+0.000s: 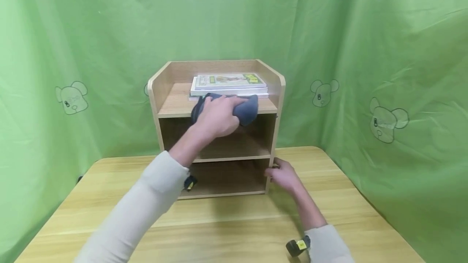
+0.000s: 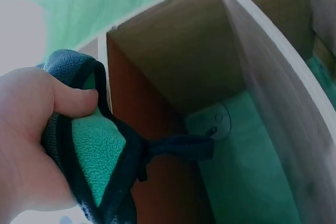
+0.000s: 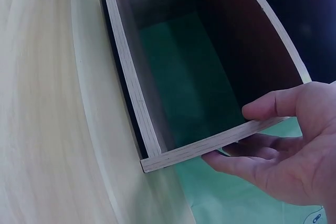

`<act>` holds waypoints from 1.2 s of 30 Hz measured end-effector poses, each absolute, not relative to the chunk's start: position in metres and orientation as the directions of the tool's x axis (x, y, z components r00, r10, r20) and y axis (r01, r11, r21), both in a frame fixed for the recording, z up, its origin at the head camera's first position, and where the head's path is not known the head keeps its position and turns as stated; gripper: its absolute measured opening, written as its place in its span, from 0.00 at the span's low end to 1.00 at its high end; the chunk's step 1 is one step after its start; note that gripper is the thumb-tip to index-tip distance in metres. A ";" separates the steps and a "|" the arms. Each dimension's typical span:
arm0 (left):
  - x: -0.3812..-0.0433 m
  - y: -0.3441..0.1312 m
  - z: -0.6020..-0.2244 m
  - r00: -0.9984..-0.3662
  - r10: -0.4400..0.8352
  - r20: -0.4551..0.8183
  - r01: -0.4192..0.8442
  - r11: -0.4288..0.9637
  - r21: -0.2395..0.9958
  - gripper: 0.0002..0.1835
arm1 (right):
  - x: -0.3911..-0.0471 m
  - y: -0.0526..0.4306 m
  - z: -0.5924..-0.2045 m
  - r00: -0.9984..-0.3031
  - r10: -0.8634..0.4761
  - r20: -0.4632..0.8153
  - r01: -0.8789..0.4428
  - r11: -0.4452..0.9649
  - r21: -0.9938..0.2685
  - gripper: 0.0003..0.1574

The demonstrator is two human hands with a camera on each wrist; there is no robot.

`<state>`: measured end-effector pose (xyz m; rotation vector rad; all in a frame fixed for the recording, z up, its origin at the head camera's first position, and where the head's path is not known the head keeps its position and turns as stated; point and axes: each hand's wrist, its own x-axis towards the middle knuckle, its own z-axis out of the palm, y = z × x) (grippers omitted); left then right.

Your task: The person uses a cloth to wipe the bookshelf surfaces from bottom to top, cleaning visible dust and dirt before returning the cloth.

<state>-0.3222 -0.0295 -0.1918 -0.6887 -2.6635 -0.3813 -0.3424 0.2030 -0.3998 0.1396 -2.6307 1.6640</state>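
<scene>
My left hand (image 1: 218, 117) grips a folded blue-grey cloth (image 1: 248, 111) in front of the top board's front edge on a small wooden shelf (image 1: 215, 67). In the left wrist view the cloth (image 2: 100, 150) shows a green inner face, dark trim and a dark hanging loop (image 2: 184, 147), with the thumb pressed over its fold. Low on the shelf's right side, my right hand (image 1: 287, 177) holds the side panel. The right wrist view shows thumb and fingers on opposite faces of that panel (image 3: 205, 147).
A stack of books (image 1: 230, 82) lies on the shelf's top board. Two compartments open below it. The shelf stands on a light wooden table (image 1: 234, 230), with green printed curtain (image 1: 109, 31) behind and at both sides. Each wrist carries a small black camera (image 1: 294, 248).
</scene>
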 end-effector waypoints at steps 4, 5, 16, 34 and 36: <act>-0.323 -0.051 -0.190 -0.831 0.390 0.396 0.486 0.856 0.178 0.34 | -0.343 0.202 -0.400 -0.996 -0.060 0.068 -0.087 0.415 -0.906 0.43; -0.323 -0.057 -0.188 -0.837 0.386 0.388 0.480 0.858 0.182 0.34 | -0.343 0.202 -0.400 -0.996 -0.061 0.067 -0.086 0.414 -0.906 0.43; -0.327 -0.116 -0.170 -0.840 0.449 0.304 0.527 0.808 0.264 0.33 | -0.343 0.206 -0.397 -0.996 -0.049 0.070 -0.084 0.438 -0.895 0.44; -0.304 -0.101 -0.183 -0.924 0.229 0.307 0.284 0.948 0.146 0.27 | -0.344 0.204 -0.403 -0.996 -0.051 0.075 -0.089 0.395 -0.914 0.43; -0.303 -0.105 -0.180 -0.920 0.259 0.294 0.312 0.938 0.149 0.27 | -0.344 0.204 -0.404 -0.996 -0.050 0.076 -0.090 0.402 -0.911 0.43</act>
